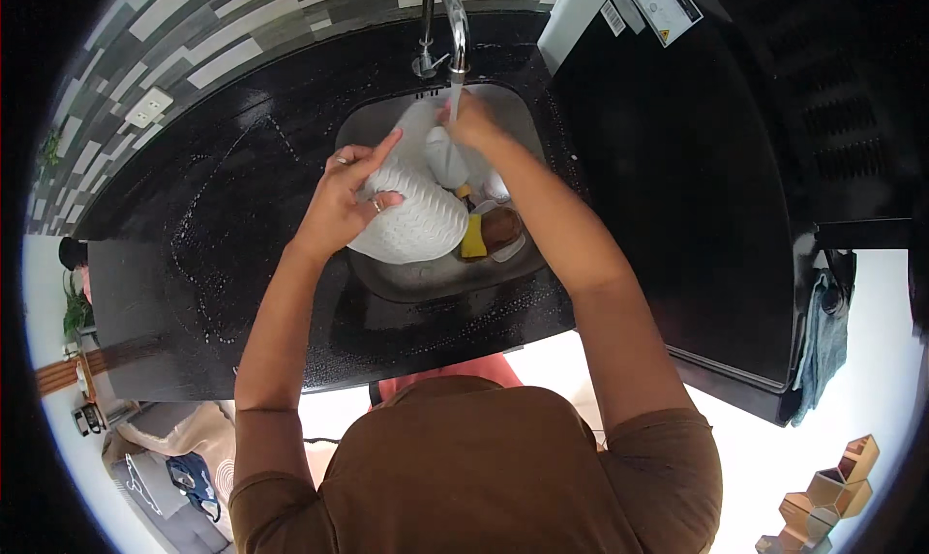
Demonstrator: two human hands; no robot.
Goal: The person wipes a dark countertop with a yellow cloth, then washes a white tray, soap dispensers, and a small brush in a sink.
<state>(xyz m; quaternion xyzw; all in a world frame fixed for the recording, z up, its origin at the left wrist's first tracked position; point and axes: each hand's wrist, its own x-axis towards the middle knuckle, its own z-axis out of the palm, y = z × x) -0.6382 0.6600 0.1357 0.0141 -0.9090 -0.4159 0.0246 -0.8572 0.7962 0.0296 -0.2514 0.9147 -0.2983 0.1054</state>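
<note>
Over the metal sink [435,282], my left hand [355,195] holds a white container with a wavy, woven-like texture [421,216], tilted on its side, with my thumb and fingers along it. My right hand [472,122] is at the stream of water below the chrome faucet [459,31]; whether its fingers hold anything is hard to tell. A pale, blurred piece lies between the container and that hand. White items [446,158] sit beneath the water. Lower right in the sink are a yellow sponge [474,237] and a brown item [501,229] on a clear dish.
Water drops and suds lie on the black countertop [239,213] around the sink. A large black appliance [675,176] stands close on the right. Behind, a tiled wall carries a power outlet [149,107]. A blue-green cloth [824,343] hangs at far right.
</note>
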